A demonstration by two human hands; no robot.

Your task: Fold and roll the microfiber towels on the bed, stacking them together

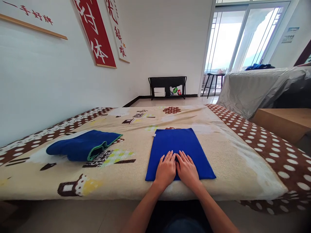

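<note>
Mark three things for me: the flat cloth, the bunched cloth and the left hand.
Flat cloth [175,141]: head view, on its bare stretch just beyond the fingertips.
Bunched cloth [81,145]: head view, on the blue middle of its upper side.
Left hand [166,169]: head view, on its back.

Has a red banner [97,35] on the left wall [36,84]; shows a black rack [167,81] by the far wall [167,38], a stool [216,74] near glass doors [227,35], pale sheeting [243,89] at right.
</note>
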